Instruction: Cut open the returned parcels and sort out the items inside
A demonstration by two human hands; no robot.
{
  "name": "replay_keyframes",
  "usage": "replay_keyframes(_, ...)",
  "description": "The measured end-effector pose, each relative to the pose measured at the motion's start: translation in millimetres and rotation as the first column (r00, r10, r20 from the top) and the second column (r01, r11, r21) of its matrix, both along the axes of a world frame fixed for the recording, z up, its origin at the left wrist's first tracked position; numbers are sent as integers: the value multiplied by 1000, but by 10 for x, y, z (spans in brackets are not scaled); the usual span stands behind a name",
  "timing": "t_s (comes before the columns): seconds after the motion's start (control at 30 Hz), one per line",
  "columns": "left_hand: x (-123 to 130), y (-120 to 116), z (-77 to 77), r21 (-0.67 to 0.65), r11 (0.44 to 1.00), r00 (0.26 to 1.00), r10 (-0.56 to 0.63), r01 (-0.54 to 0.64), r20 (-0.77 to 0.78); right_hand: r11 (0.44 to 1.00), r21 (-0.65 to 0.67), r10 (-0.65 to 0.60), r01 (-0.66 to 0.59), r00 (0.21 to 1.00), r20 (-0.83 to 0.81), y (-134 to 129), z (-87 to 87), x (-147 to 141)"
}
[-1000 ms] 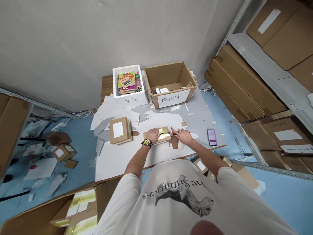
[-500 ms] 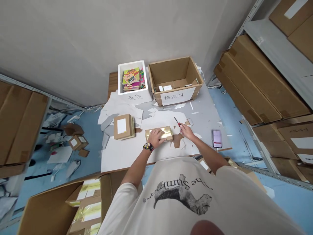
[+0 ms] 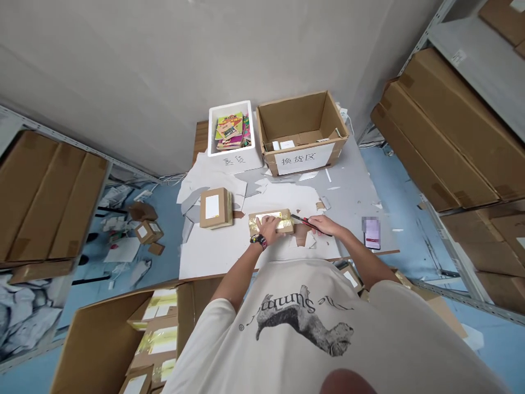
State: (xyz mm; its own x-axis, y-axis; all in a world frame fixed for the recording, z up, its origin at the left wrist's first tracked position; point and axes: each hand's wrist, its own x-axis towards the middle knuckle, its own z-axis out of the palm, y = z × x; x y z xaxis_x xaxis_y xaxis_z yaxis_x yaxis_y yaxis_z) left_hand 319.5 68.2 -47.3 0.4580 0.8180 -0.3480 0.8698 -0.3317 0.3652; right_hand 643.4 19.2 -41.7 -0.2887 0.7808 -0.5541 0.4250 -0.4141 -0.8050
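Note:
A small taped cardboard box (image 3: 252,223) lies on the white-papered part of the table in front of me. Across its top spreads my left hand (image 3: 269,229), holding it down, with the thumb along the near side. My right hand (image 3: 324,225) is closed around a red and black utility knife (image 3: 310,221). The knife's blade points left, at the right end of the box; whether it touches the cardboard I cannot tell. Left of these stands another taped carton (image 3: 213,208) with a white label.
At the back are a white foam bin (image 3: 234,162) of colourful booklets and an open cardboard bin (image 3: 268,158). A phone (image 3: 372,232) lies at the right. Paper scraps (image 3: 305,238) litter the table. A large open carton (image 3: 94,339) stands below left, and shelves of boxes (image 3: 438,126) flank me.
My right hand has swung the knife from pointing away to pointing left at the box's end. My left hand stays on the box. The whole view has shifted slightly.

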Motion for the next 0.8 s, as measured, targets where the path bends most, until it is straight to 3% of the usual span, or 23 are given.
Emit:
replay_keyframes(0.23,-59,-82,-8,75,997,999,6,-9,53,972,-41,235,-233,970,62,366,129,-54)
replay_keyframes(0.37,-22,-99,-46,99,994,995,29,-38,92,906,-260,335,-334,941,-40,503,179,-68)
replay_keyframes(0.43,-10,-80,-48,103,993,991,37,-50,126,873,-354,327,-336,941,-87,467,162,-14)
replay_keyframes(0.53,-3,-89,-25,120,988,977,73,-99,201,918,-344,174,-196,980,-93,315,93,110)
replay_keyframes(0.6,20,-160,0,156,969,946,143,-194,291,965,-258,-59,47,997,-40,194,39,147)
replay_keyframes(0.63,45,-214,13,165,952,916,186,-257,355,962,-206,-183,177,983,-9,135,16,127)
replay_keyframes(0.7,122,-344,33,101,919,811,280,-381,514,921,-103,-373,375,927,34,24,-13,-17)
replay_keyframes(0.8,260,-504,45,-255,871,557,469,-420,685,863,123,-497,490,867,39,-138,9,-476)
